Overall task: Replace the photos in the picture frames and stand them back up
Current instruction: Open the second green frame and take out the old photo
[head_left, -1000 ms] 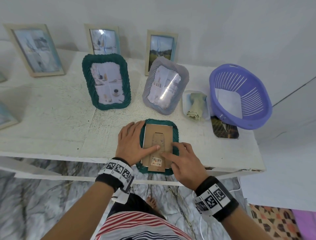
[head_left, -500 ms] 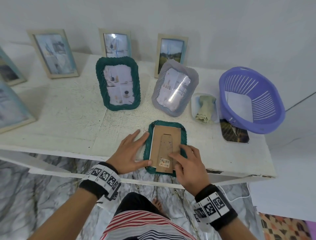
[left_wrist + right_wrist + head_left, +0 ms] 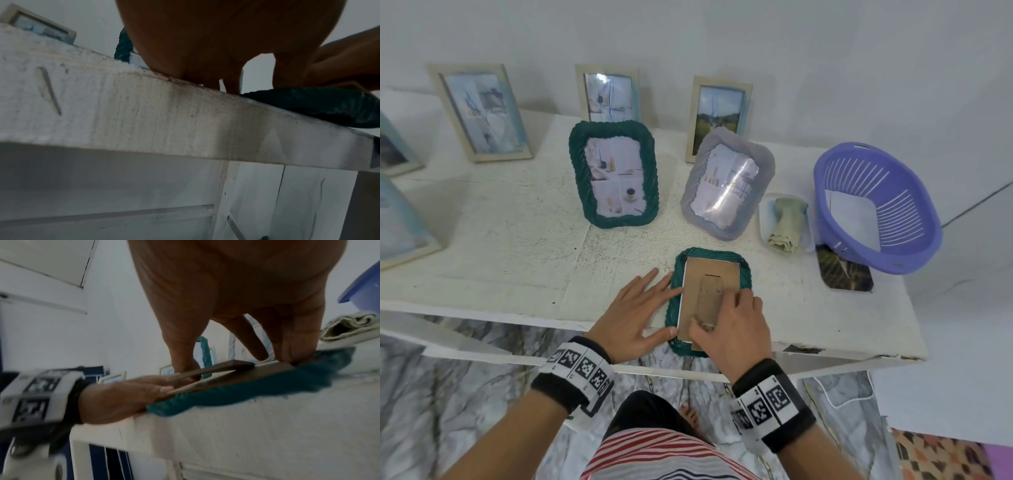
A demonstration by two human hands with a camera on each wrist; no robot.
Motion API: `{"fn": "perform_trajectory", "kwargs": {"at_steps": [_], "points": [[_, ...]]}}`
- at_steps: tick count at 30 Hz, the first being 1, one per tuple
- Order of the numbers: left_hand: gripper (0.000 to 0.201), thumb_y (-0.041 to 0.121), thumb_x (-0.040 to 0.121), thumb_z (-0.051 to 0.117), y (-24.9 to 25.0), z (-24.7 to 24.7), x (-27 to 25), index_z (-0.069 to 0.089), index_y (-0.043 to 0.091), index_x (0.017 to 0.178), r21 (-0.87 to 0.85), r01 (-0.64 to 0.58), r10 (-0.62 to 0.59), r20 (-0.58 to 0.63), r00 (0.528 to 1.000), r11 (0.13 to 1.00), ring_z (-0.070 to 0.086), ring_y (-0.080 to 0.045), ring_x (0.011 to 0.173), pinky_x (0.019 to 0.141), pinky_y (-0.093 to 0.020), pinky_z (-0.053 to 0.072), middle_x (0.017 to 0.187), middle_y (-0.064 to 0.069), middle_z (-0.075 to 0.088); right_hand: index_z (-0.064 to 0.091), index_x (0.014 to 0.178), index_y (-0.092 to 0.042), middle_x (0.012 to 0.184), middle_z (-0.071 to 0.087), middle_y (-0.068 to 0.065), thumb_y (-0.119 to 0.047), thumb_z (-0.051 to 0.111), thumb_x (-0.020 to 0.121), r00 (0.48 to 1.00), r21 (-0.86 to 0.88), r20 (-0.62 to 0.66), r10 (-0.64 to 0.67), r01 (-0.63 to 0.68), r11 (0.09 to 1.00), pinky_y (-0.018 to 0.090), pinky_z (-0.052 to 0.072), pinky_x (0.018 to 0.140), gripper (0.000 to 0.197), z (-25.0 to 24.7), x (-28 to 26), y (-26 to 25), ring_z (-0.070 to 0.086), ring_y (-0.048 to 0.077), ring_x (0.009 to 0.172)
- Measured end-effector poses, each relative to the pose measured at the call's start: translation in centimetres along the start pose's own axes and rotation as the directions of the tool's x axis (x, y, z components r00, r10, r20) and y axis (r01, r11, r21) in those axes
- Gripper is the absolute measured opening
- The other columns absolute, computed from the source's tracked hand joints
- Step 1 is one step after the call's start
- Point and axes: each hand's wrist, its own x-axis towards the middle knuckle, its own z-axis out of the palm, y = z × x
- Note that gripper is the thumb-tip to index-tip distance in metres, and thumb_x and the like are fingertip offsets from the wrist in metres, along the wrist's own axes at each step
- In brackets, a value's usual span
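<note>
A teal rope-rimmed frame (image 3: 745, 270) (image 3: 308, 104) (image 3: 257, 384) lies face down at the table's near edge, its brown cardboard back (image 3: 710, 272) facing up. My left hand (image 3: 640, 308) (image 3: 115, 397) lies flat on the table along the frame's left side, with the thumb touching the lower left corner. My right hand (image 3: 732, 322) (image 3: 226, 296) covers the lower part of the back. Its fingers press on the board while the thumb hooks the cardboard stand flap (image 3: 216, 369), which is raised a little off the back.
A teal frame (image 3: 614, 174) and a grey frame (image 3: 726, 185) stand behind it, with several pale wooden frames (image 3: 479, 109) along the wall. At the right are a purple basket (image 3: 876, 205), a small tray holding a cloth (image 3: 786, 222) and a loose photo (image 3: 842, 272).
My left hand has slid off the cardboard back to the frame's left side. My right hand has moved up over the stand flap and lifted it slightly.
</note>
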Motion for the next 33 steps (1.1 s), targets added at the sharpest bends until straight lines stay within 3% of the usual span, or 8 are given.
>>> {"fn": "perform_trajectory", "kwargs": {"at_steps": [4, 10, 15, 19, 21, 24, 27, 33], "points": [[0.071, 0.070, 0.091, 0.033, 0.0, 0.1, 0.0, 0.028, 0.031, 0.151, 0.041, -0.008, 0.009, -0.029, 1.000, 0.999, -0.007, -0.009, 0.150, 0.120, -0.030, -0.007, 0.162, 0.010, 0.007, 0.054, 0.107, -0.008, 0.107, 0.046, 0.007, -0.055, 0.059, 0.076, 0.990, 0.214, 0.097, 0.103, -0.121, 0.969, 0.035, 0.045, 0.083, 0.056, -0.6, 0.4, 0.9, 0.046, 0.028, 0.100], [0.070, 0.069, 0.092, 0.035, -0.1, 0.4, 0.0, 0.028, 0.032, 0.151, 0.053, -0.010, 0.013, -0.050, 0.999, 0.999, -0.006, -0.009, 0.150, 0.120, -0.030, -0.006, 0.163, 0.011, 0.008, 0.046, 0.085, -0.015, 0.096, 0.043, -0.001, -0.048, 0.064, 0.074, 0.979, 0.460, 0.158, 0.132, -0.191, 0.867, 0.031, 0.042, 0.072, 0.039, -1.4, 0.6, 2.5, 0.048, 0.021, 0.089], [0.069, 0.068, 0.092, 0.037, -0.3, 0.6, 0.1, 0.029, 0.033, 0.151, 0.034, -0.016, 0.019, -0.072, 0.997, 0.999, -0.004, -0.010, 0.150, 0.121, -0.032, -0.003, 0.162, 0.010, 0.012, 0.047, 0.098, -0.022, 0.101, 0.056, -0.007, -0.046, 0.066, 0.077, 0.964, 0.629, 0.194, 0.182, -0.264, 0.731, 0.037, 0.054, 0.079, 0.037, -2.4, 0.0, 3.5, 0.057, 0.013, 0.092], [0.069, 0.068, 0.092, 0.038, -0.4, 0.8, 0.0, 0.028, 0.033, 0.151, 0.020, -0.021, 0.023, -0.081, 0.996, 1.000, -0.004, -0.009, 0.150, 0.121, -0.031, -0.004, 0.162, 0.010, 0.011, 0.054, 0.106, -0.018, 0.104, 0.061, -0.008, -0.033, 0.069, 0.084, 0.957, 0.731, 0.151, 0.247, -0.277, 0.624, 0.027, 0.056, 0.071, 0.030, -4.3, -0.4, 5.5, 0.061, 0.007, 0.092], [0.069, 0.068, 0.092, 0.037, -0.4, 0.9, 0.0, 0.028, 0.033, 0.151, 0.023, -0.020, 0.022, -0.084, 0.996, 1.000, -0.004, -0.009, 0.150, 0.121, -0.031, -0.004, 0.162, 0.010, 0.011, 0.056, 0.106, -0.018, 0.102, 0.063, -0.005, -0.036, 0.069, 0.082, 0.947, 0.692, 0.162, 0.278, -0.310, 0.652, 0.030, 0.058, 0.068, 0.033, -4.9, -0.1, 7.2, 0.063, 0.010, 0.090], [0.070, 0.069, 0.092, 0.036, -0.5, 1.0, 0.0, 0.027, 0.032, 0.151, 0.023, -0.013, 0.015, -0.086, 0.996, 1.000, -0.004, -0.009, 0.150, 0.121, -0.031, -0.004, 0.162, 0.009, 0.012, 0.054, 0.102, -0.018, 0.100, 0.061, -0.001, -0.044, 0.069, 0.077, 0.938, 0.509, 0.169, 0.303, -0.347, 0.788, 0.043, 0.057, 0.077, 0.039, -4.6, 0.4, 9.8, 0.061, 0.019, 0.091], [0.071, 0.068, 0.092, 0.035, -0.5, 1.1, -0.1, 0.025, 0.031, 0.152, 0.025, -0.007, 0.009, -0.087, 0.996, 1.000, -0.003, -0.009, 0.150, 0.121, -0.031, -0.004, 0.162, 0.008, 0.011, 0.052, 0.106, -0.013, 0.105, 0.054, 0.006, -0.045, 0.067, 0.078, 0.953, 0.237, 0.128, 0.274, -0.298, 0.925, 0.037, 0.043, 0.083, 0.045, -3.6, 0.4, 11.0, 0.048, 0.024, 0.096], [0.072, 0.068, 0.092, 0.036, -0.6, 1.1, -0.1, 0.024, 0.031, 0.153, 0.025, 0.008, -0.006, -0.084, 0.996, 1.000, -0.005, -0.009, 0.150, 0.121, -0.030, -0.005, 0.163, 0.007, 0.005, 0.056, 0.114, -0.005, 0.125, 0.048, 0.017, -0.043, 0.067, 0.080, 0.976, 0.050, 0.062, 0.208, -0.211, 0.976, 0.042, 0.039, 0.091, 0.052, -1.7, 0.0, 10.8, 0.042, 0.036, 0.106]]}}
